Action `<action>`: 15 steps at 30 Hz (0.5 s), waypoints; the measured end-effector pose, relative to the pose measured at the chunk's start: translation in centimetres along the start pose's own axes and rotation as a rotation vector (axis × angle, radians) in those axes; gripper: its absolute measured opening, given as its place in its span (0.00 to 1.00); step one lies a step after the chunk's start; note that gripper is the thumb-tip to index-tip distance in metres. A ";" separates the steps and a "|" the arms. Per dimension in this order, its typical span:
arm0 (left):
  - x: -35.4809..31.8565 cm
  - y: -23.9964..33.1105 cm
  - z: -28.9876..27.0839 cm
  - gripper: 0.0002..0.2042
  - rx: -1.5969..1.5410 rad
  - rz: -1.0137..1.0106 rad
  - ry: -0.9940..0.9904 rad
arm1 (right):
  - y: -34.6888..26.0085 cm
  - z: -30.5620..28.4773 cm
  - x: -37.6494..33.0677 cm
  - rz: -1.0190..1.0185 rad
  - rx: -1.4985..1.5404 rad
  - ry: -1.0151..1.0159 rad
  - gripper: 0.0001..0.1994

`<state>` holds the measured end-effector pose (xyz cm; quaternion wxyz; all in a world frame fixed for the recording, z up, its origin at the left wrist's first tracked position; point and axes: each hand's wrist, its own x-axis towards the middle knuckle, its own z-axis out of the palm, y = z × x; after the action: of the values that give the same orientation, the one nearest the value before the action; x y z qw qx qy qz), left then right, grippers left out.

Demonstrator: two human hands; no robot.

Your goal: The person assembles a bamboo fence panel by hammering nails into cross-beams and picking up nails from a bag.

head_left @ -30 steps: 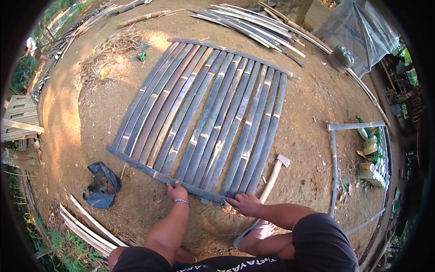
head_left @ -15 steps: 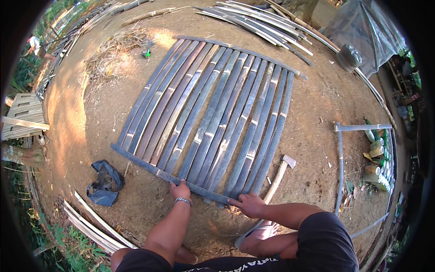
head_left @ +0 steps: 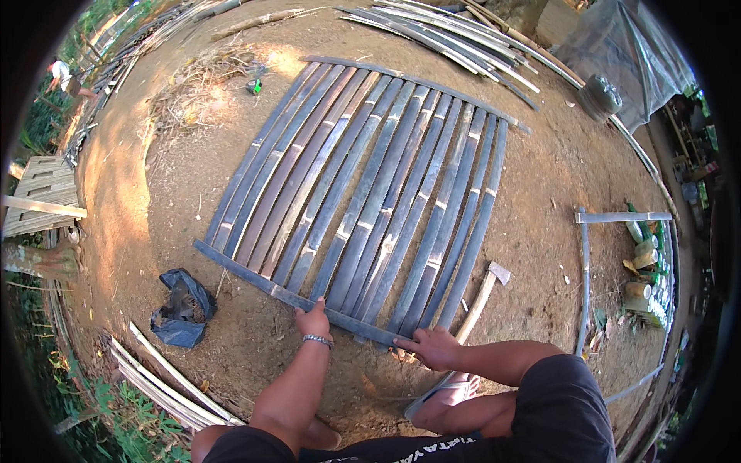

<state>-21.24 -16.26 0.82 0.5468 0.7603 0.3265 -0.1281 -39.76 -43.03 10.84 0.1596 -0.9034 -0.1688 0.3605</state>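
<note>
Edge adjustment, apparently, of slatted bamboo panel (head_left: 366, 225) laid out on dirt ground (head_left: 532, 208), with grip of left hand (head_left: 312, 320) and of right hand (head_left: 434, 349) seemingly wrapped around near crosspiece (head_left: 255, 280), next calling, most likely, for even, steady hold at both points.

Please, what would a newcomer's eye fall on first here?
Probably the large slatted bamboo panel in the middle, with the left hand and right hand at its near crosspiece. Next may come the axe on the ground to its right, then the black plastic bag at lower left.
</note>
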 end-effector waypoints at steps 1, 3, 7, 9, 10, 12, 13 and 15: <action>-0.5 0.1 0.5 0.44 -0.035 -0.040 -0.011 | 0.3 0.5 -0.3 0.013 0.002 0.003 0.33; -2.0 0.9 1.3 0.43 -0.102 -0.119 -0.031 | 0.9 1.6 -0.6 0.037 0.006 0.013 0.33; 0.1 -0.3 0.6 0.32 -0.126 -0.055 0.007 | 0.5 1.1 -0.4 0.002 0.008 0.062 0.34; 0.7 -0.8 0.6 0.31 -0.163 -0.110 -0.003 | 0.8 1.8 -0.2 0.011 0.006 0.064 0.35; 0.9 -1.1 0.4 0.32 -0.162 -0.109 -0.040 | 0.6 1.4 -0.2 0.015 0.013 0.045 0.36; 1.3 -1.6 -0.1 0.34 -0.161 -0.107 -0.112 | 0.4 0.4 -0.2 0.022 0.027 0.007 0.37; 1.4 -1.6 -0.1 0.35 -0.154 -0.114 -0.120 | 0.4 0.5 -0.3 0.022 0.028 0.017 0.37; 1.6 -1.6 -0.2 0.38 -0.142 -0.127 -0.133 | 0.5 0.7 -0.3 0.021 0.029 0.036 0.38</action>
<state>-21.09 -15.24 -1.20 0.6104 0.6872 0.3454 -0.1893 -40.32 -43.44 10.36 0.1721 -0.9089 -0.1513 0.3483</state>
